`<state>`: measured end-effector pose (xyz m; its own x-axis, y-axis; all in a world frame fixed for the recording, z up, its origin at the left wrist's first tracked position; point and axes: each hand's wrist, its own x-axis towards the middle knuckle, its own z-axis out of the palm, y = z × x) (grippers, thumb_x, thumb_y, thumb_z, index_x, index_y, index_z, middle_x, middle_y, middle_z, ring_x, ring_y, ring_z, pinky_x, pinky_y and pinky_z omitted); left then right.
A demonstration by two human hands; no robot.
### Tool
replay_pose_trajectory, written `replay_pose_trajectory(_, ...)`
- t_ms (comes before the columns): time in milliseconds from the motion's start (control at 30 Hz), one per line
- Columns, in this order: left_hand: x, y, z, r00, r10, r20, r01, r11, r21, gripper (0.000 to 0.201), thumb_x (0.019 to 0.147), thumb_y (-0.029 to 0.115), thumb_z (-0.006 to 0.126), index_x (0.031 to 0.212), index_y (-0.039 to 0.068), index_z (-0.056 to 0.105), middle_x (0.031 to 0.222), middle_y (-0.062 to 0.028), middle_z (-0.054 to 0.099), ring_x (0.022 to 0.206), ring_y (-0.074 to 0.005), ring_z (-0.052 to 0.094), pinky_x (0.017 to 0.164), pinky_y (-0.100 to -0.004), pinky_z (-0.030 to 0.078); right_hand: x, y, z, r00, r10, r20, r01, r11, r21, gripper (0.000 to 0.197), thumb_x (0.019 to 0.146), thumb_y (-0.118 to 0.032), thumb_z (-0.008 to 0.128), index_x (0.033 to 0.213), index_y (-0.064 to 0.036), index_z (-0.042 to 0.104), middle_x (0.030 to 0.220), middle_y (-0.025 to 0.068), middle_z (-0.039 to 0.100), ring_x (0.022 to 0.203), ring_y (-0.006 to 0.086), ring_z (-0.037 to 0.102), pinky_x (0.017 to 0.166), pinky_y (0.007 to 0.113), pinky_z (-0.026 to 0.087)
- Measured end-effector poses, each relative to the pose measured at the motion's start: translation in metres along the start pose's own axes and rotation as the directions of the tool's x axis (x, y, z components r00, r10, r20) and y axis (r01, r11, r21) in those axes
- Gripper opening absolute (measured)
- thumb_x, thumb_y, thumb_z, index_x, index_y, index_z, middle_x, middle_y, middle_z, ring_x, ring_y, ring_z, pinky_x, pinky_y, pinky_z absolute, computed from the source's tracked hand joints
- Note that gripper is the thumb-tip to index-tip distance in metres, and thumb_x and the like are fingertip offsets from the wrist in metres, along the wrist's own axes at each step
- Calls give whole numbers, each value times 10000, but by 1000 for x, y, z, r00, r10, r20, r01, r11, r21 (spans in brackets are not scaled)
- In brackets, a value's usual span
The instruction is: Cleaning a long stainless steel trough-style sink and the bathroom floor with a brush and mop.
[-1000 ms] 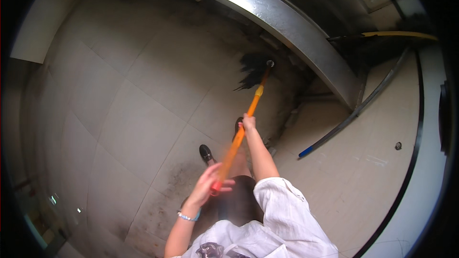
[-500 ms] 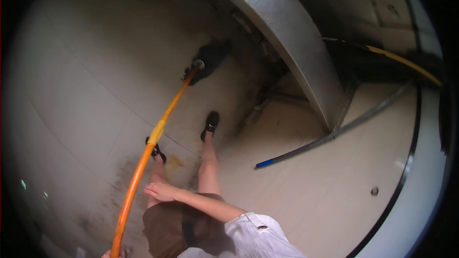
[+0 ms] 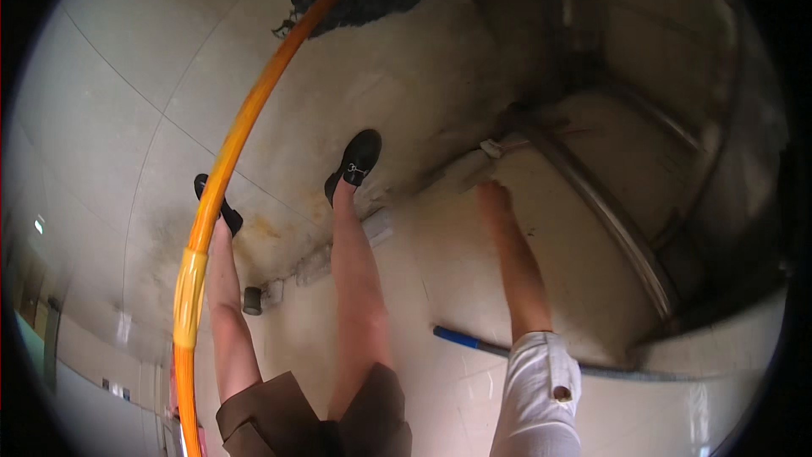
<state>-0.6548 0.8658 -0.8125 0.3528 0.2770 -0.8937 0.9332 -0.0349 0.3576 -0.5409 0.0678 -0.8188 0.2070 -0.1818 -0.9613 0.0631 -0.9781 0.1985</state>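
A mop with a long orange pole (image 3: 254,110) slants from the lower left to the top of the view. Its dark, stringy head (image 3: 406,0) lies on the floor, joined to the pole by a pale collar. The pole's lower end runs out of the picture, and my left hand is not in view. My right hand (image 3: 495,196) reaches forward at the right of my legs, apart from the pole. It looks compact and dim, its fingers too blurred to make out. A small whitish thing (image 3: 491,148) lies just beyond it.
A metal leg or bar (image 3: 609,211) slopes down at the right. A dark pole with a blue end (image 3: 457,337) lies behind my right forearm. Near my feet sits a small dark cylinder (image 3: 252,300) beside the low ledge (image 3: 313,264). Dark stains mark the floor (image 3: 152,144).
The view has shifted, and the mop head now appears higher. My right hand has swung from in front of my lap out to the right. My left hand on the pole has gone out of view.
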Motion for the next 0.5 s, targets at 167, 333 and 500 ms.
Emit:
replay_pose_trajectory(167,215,16,119,986,23,-164,-62,969,-239,576,870,524,414,1271,109,419,1087,-49,555,900,-166,539,748,-343,445,69,63,12,980,107,-169,-101,994,40,318,831,-99,474,1146,-57,470,1107,92,529,979,257,550,802,365,491)
replay_pose_trajectory(333,198,-17,129,957,159,-241,-209,958,-196,534,907,455,426,1329,130,384,1259,15,461,1125,-175,431,969,-346,334,124,78,39,984,169,-50,-156,969,192,453,814,-95,502,1250,-51,385,1209,93,483,1047,253,527,839,366,478)
replay_pose_trajectory(500,206,-23,206,965,-66,-255,-44,915,-401,551,906,464,421,1340,129,372,1260,33,458,1099,-163,439,963,-319,329,168,211,105,783,33,-622,-193,962,-192,370,826,-68,488,1191,-37,439,1225,117,484,998,228,578,783,341,504)
